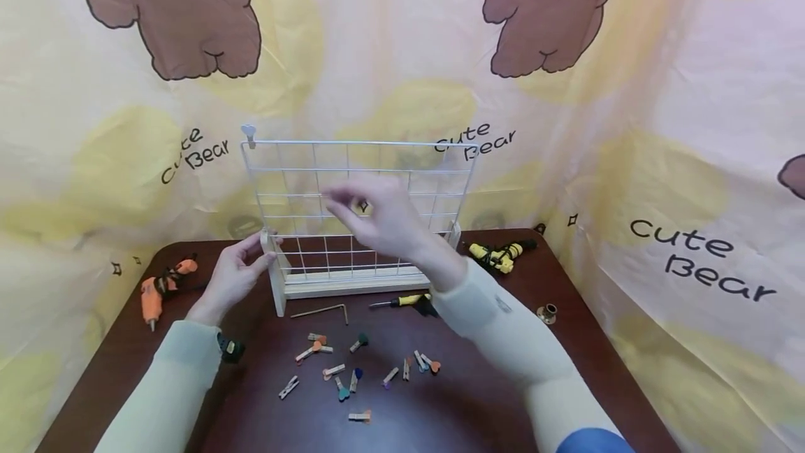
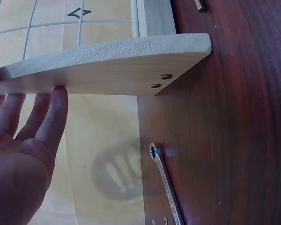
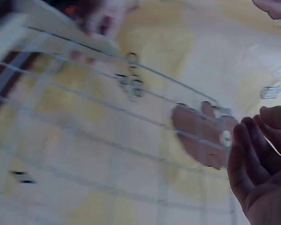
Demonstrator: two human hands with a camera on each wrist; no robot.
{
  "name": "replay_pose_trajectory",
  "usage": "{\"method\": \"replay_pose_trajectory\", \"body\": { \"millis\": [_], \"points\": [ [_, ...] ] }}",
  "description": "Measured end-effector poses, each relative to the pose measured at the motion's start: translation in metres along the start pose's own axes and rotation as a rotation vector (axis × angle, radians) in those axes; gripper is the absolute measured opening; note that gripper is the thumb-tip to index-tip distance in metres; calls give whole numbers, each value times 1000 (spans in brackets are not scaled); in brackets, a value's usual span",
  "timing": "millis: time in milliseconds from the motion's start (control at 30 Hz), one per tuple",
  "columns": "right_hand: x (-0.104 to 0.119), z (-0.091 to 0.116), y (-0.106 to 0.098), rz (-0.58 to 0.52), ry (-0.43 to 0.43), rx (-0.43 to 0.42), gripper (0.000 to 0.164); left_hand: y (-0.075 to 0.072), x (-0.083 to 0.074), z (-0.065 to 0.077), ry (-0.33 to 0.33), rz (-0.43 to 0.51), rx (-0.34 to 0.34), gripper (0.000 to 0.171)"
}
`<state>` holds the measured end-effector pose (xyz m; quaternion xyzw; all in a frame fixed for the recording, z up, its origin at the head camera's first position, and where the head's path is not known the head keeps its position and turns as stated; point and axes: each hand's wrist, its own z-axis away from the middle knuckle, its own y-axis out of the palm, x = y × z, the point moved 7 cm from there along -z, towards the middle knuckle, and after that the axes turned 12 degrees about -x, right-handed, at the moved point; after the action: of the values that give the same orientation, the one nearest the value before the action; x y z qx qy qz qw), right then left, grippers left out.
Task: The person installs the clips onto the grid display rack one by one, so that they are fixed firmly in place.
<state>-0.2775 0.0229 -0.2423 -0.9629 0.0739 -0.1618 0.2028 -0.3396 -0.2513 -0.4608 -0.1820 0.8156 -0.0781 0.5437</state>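
- Lying at the far left of the worktop (image 1: 251,414) was an orange glue gun (image 1: 151,296), its nozzle toward me.
- Beyond the rack's left end, my left wrist view showed a metal wrench (image 2: 166,185) on the worktop.
- My left hand (image 1: 234,275) held the rack's left wooden upright (image 1: 277,289), fingertips on its outer face, near two bolt heads (image 2: 165,76).
- At the top left corner of the white wire grid (image 1: 358,142), a pale blue heart clip (image 1: 249,133) sat clamped on the wire.
- The grid stood between the wooden uprights, above a wooden crossbar (image 1: 352,289).
- In front of it lay a hex key (image 1: 319,310), and nearer me small wooden clips (image 1: 360,416) with coloured ends were scattered, some touching.
- My right hand (image 1: 380,219), blurred, was raised before the middle of the grid, fingers loosely bent with a gap to the thumb; I saw nothing in its hold.
- Below my right forearm, near the crossbar, lay a yellow-handled screwdriver (image 1: 410,300).
- Further right were a yellow glue gun (image 1: 499,257) and, nearer me, a small brassy fitting (image 1: 547,313).
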Motion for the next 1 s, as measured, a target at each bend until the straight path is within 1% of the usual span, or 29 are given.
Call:
{"method": "replay_pose_trajectory", "body": {
  "millis": [67,100,200,300,333,367,400,467,500,567,667,733,867,933,1000],
  "points": [
    [-10,40,-4,-10,43,73,14,-3,0,0,-1,-4,0,49],
    [-16,61,-5,-6,73,122,14,-4,0,0,-2,-10,-2,49],
    [-38,129,-4,22,190,328,10,-5,1,-1,8,-7,-4,49],
    [-59,199,-1,68,354,552,4,-4,1,-1,10,-10,-2,49],
    [-65,220,-1,99,411,612,5,-3,1,-2,8,-9,-2,49],
    [-70,239,-2,135,464,656,8,-3,0,-2,7,-9,-3,48],
    [-74,255,-5,174,509,683,11,-2,0,-3,6,-7,-3,48],
    [-78,280,-11,235,600,701,17,-1,0,-4,3,1,-1,48],
    [-79,289,-14,256,637,695,19,0,0,-4,1,6,1,48],
    [-79,300,-18,274,693,679,22,0,-1,-5,-4,12,0,48],
    [-76,311,-20,268,743,676,23,0,-1,-5,-9,10,1,48],
    [-75,314,-19,264,760,682,24,-1,-1,-5,-15,3,1,47],
    [-78,314,-19,285,779,697,25,-2,1,-5,-19,-7,9,47],
    [-80,309,-19,268,773,684,24,-2,2,-6,-20,-7,13,48],
    [-81,297,-20,229,747,649,23,-2,3,-6,-18,-4,16,48]
  ]
}}
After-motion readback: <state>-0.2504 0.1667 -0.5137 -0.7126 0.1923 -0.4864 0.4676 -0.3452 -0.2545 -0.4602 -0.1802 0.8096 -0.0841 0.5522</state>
